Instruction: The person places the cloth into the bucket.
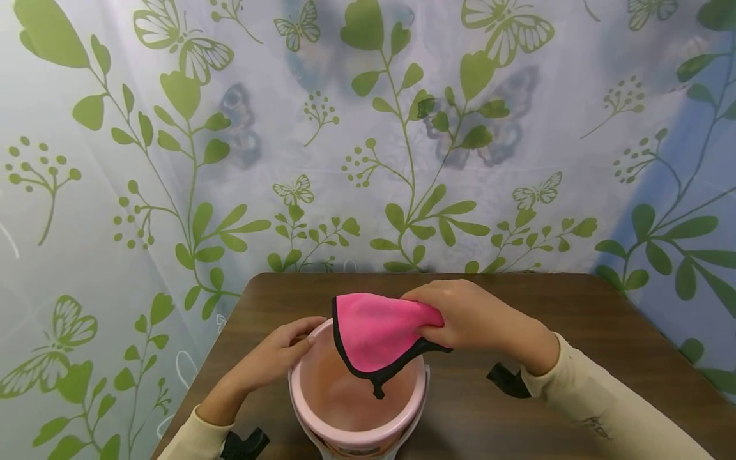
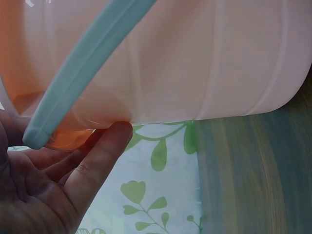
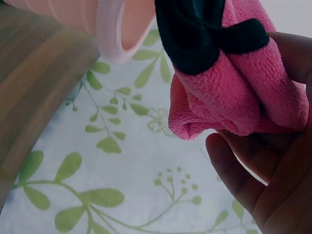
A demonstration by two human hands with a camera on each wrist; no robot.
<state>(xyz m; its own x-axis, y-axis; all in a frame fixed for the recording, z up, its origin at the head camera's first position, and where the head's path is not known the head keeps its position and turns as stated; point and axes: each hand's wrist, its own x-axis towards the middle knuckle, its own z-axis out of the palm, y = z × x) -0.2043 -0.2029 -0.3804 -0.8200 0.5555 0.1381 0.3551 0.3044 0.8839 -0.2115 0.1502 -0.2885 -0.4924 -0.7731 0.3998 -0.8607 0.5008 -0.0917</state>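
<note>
A pale pink bucket (image 1: 356,438) stands upright on the table, its open top facing up. My left hand (image 1: 271,355) grips the bucket's rim on the left side. In the left wrist view, fingers (image 2: 95,170) touch the outer wall beside the blue-grey handle (image 2: 90,68). My right hand (image 1: 471,317) holds a bright pink cloth (image 1: 374,332) with black edging over the bucket's mouth. The cloth hangs down, a small black loop (image 1: 377,388) at its lower corner. In the right wrist view, the fluffy cloth (image 3: 219,102) is bunched between the thumb and fingers.
The brown wooden table (image 1: 546,300) has rounded back corners. Behind it and at the left hangs a white curtain (image 1: 322,223) with green leaves and butterflies. Black straps (image 1: 508,381) show near both wrists.
</note>
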